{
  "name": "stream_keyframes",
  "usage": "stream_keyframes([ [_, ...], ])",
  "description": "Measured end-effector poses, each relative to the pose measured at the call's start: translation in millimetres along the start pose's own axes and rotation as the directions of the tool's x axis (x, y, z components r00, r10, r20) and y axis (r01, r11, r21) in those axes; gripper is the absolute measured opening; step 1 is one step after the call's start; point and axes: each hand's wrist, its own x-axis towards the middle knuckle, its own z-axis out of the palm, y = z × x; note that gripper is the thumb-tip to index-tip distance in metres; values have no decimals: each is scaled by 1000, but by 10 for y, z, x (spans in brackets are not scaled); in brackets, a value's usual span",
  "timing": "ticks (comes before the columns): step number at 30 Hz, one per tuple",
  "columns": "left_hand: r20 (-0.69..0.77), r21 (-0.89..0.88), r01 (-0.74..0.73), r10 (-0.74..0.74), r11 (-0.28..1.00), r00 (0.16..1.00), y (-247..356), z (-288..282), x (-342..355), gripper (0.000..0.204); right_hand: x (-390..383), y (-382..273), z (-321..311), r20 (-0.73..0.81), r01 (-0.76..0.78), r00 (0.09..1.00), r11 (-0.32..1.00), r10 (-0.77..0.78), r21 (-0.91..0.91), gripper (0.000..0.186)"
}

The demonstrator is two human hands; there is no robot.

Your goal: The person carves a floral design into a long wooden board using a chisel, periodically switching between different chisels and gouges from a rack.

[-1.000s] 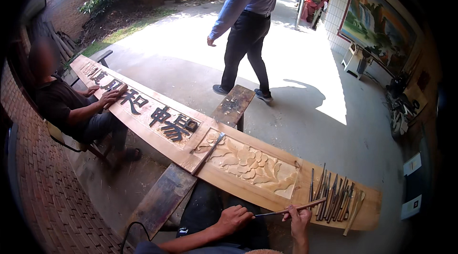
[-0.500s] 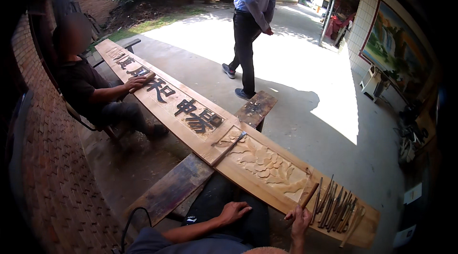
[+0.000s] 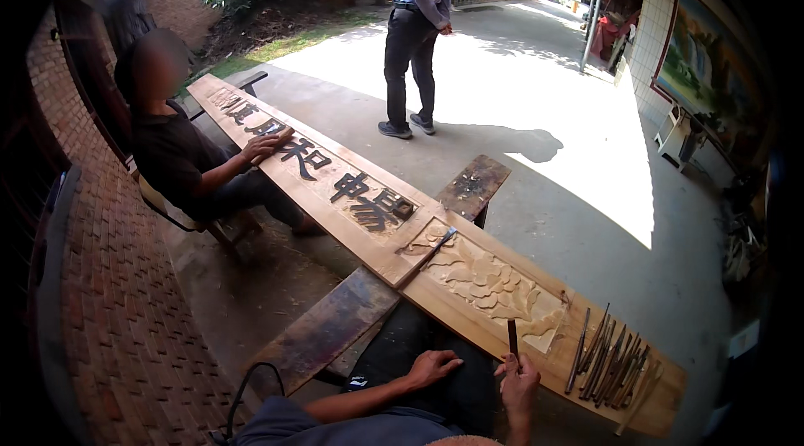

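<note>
My left hand [image 3: 431,366] rests empty on my dark-trousered thigh, fingers loosely apart. My right hand [image 3: 517,379] grips a wooden-handled tool [image 3: 512,337] held nearly upright at the near edge of the long wooden board [image 3: 456,287]. Beside it on the board is a carved flower panel [image 3: 494,291]; a flat chisel [image 3: 427,253] lies across that panel's left end. At the right end lie several carving tools [image 3: 607,358]. Further left, the board bears large dark carved characters [image 3: 306,157].
A seated co-worker [image 3: 180,161] has a hand on the board at left. A standing person [image 3: 406,44] is beyond it. Wooden benches [image 3: 335,320] support the board. A framed painting [image 3: 699,61] hangs at right above a white stand [image 3: 674,136]; a brick wall [image 3: 92,295] runs along the left.
My right hand has tilted the tool from level to upright, and my left hand has let go of it, settling on my thigh. The standing person has moved farther back and the view has shifted.
</note>
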Motion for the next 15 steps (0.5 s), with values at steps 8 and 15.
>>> stream_keyframes([
  [8,0,6,5,-5,1000,1000,-84,58,34,39,-182,28,385,190,123,974,992,-121,3,18],
  [15,-39,43,14,-12,999,999,-286,191,79,33,-141,-230,537,262,110,957,992,-123,61,14],
])
